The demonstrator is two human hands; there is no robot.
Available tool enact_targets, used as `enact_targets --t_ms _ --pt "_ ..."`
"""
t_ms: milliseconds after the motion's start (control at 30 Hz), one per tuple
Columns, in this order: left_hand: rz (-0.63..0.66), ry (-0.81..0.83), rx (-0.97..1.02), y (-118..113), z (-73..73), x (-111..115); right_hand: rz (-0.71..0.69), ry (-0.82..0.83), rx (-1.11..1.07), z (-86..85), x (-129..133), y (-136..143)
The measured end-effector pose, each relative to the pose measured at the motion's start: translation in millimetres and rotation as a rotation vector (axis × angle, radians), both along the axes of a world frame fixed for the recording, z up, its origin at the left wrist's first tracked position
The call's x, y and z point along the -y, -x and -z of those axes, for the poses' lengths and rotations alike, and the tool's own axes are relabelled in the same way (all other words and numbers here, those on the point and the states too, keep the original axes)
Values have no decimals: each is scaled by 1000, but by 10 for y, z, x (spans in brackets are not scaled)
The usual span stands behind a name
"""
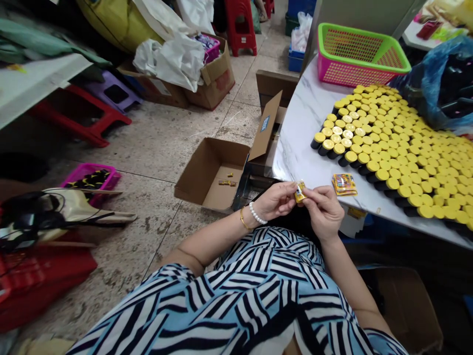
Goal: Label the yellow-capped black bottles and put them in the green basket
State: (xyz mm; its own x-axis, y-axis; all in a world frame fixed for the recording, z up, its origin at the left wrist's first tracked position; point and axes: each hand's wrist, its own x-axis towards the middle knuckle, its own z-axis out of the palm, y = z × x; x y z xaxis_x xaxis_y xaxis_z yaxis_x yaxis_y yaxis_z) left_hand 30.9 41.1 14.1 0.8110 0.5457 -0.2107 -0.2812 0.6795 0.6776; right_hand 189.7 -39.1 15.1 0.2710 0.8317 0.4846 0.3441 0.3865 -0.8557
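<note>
Between my two hands, just off the table edge, is a small glossy yellow printed wrapper or label. My left hand, with a pearl bracelet at the wrist, pinches its left side. The fingers of my right hand are closed on its right side. A short stack of similar yellow printed pieces lies on the table by my right hand. Farther right, black cylinders with yellow caps stand upright in a dense group. An open cardboard box to my left holds several small yellow rolls.
The white marbled table has a curved edge at my right. On it stand a green and pink basket and a blue plastic bag of dark parts. A pink tray, a red stool and cardboard boxes are on the floor.
</note>
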Motion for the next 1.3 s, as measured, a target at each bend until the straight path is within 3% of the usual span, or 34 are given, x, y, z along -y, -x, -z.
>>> enact_targets --t_ms 133,267,433,533,700,800,867,967,1100,1233,1300 --pt "-21 -27 74 112 18 0 -69 168 -238 67 36 69" --pt "-24 -108 57 235 49 4 -96 236 -249 60 108 102" --pt "-8 -84 -14 298 44 6 -288 241 -295 -62 142 92" --pt "8 -50 -2 282 36 34 -249 187 -242 -84 125 120" --pt "-28 -61 -84 240 64 77 -95 143 -123 41 36 172" --pt "-26 5 -92 294 118 129 -183 223 -81 88 31 186" --pt "-25 37 -75 377 185 203 -286 259 33 107 68 204" --pt "-49 78 -71 543 350 361 -387 186 323 206 142 264" --pt "-159 134 -141 821 656 492 -420 143 535 444 204 360" --pt "-469 142 -331 1190 967 260 -343 112 598 467 209 317" --pt "-692 171 -591 1366 1095 6 -259 44 612 361 193 192"
